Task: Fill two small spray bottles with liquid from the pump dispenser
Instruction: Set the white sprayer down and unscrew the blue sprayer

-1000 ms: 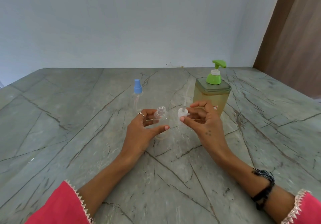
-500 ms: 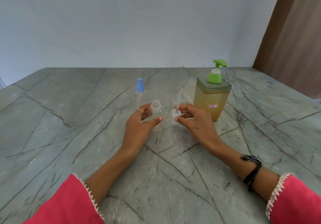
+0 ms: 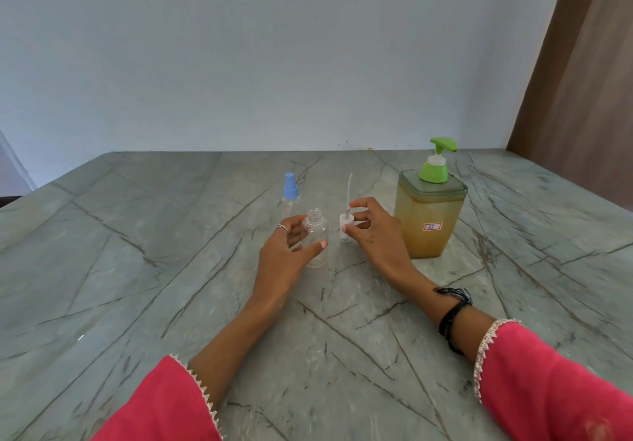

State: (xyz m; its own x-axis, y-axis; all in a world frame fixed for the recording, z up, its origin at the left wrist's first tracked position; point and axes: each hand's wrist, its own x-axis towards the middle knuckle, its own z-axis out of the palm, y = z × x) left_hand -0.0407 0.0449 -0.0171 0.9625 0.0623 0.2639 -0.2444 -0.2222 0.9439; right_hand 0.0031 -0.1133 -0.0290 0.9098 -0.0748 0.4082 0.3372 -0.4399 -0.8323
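Note:
A clear uncapped spray bottle (image 3: 315,235) stands on the grey marble table (image 3: 137,269), and my left hand (image 3: 286,252) grips it with thumb in front and fingers behind. My right hand (image 3: 373,235) pinches a white spray cap (image 3: 346,223) standing upside down on the table, its thin tube pointing up. Behind them a second clear bottle with a blue spray cap (image 3: 290,194) stands upright. The pump dispenser (image 3: 428,214), a square tub of amber liquid with a green pump, stands just right of my right hand.
A pale wall runs along the table's far edge, and a brown wooden panel (image 3: 582,81) rises at the right.
Both hands moved away from me. The open bottle was lowered to stand on the table, and the right hand set the white cap upside down on the table beside it.

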